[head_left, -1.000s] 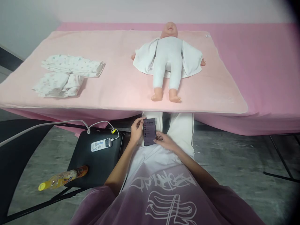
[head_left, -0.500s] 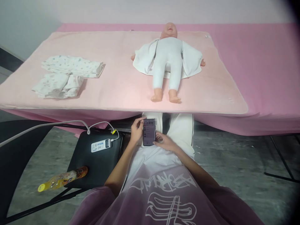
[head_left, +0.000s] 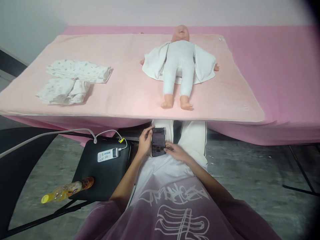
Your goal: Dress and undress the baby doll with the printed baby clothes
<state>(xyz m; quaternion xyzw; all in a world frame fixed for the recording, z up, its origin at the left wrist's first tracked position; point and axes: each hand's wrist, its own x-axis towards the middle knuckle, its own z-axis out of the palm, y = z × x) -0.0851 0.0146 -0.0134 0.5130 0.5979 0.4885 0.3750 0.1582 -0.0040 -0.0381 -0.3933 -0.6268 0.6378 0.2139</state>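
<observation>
A dark smartphone (head_left: pixel 158 142) lies over my lap with its screen lit and facing up. Along its left edge, my left hand (head_left: pixel 145 141) grips the phone, the fingers reaching up to the top corner. My right hand (head_left: pixel 176 151) is closed at the lower right edge, thumb and fingertips against the phone. The text on the screen is too small to read. Beyond my knees, a baby doll (head_left: pixel 179 61) in white clothes lies on its back, its head toward the wall and its bare feet toward me. Neither hand touches the doll.
Folded patterned baby clothes (head_left: pixel 67 81) lie on the left of the pink mat (head_left: pixel 125 96), which covers a table. At my left, a black stool (head_left: pixel 100 178) carries a white power bank (head_left: pixel 108 155) with a cable and a yellow-capped bottle (head_left: pixel 67 190) lying down.
The phone's screen shows a different page, with pictures near its bottom. My right hand's fingers have shifted slightly at the phone's edge. The doll and clothes stay where they were.
</observation>
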